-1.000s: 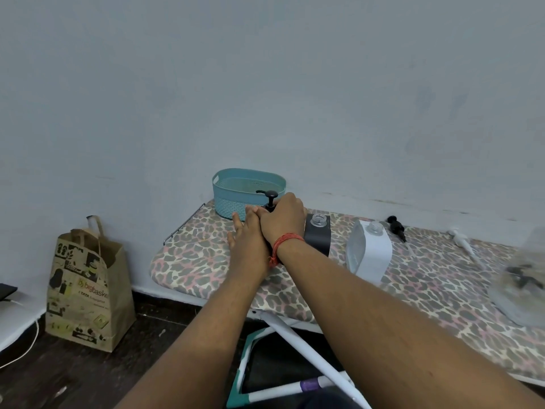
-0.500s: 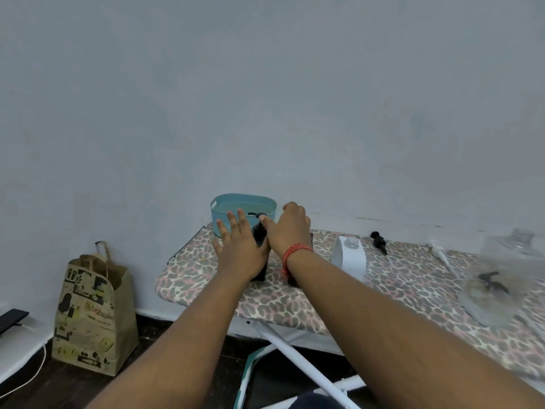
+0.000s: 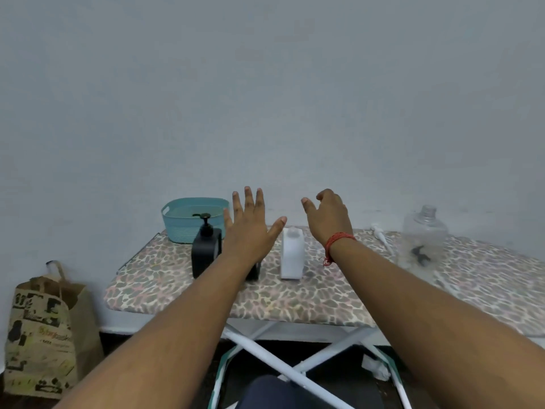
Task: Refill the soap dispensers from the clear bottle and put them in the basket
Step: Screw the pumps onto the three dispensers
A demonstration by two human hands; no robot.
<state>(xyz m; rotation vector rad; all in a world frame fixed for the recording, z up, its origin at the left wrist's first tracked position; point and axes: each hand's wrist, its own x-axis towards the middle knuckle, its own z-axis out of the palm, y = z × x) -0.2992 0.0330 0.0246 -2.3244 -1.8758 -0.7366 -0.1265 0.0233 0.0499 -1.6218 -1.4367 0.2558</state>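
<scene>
Leopard-print board (image 3: 295, 296): basket (image 3: 188, 228) holds 0 dispensers. Black dispenser (image 3: 205, 255) has its pump fitted; white dispenser (image 3: 292, 255) stands uncapped; clear bottle (image 3: 424, 234) stands well apart. Left hand (image 3: 250, 228) fingers spread, right hand (image 3: 328, 219) loosely curled, both empty. Refilling and basketing judged outstanding.

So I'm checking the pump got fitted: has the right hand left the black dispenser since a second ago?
Yes. The right hand has lifted off the black dispenser, now right of the white dispenser.

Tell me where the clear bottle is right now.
The clear bottle stands upright on the ironing board, right of the right hand in the head view, with a white pump lying just to its left.
</scene>
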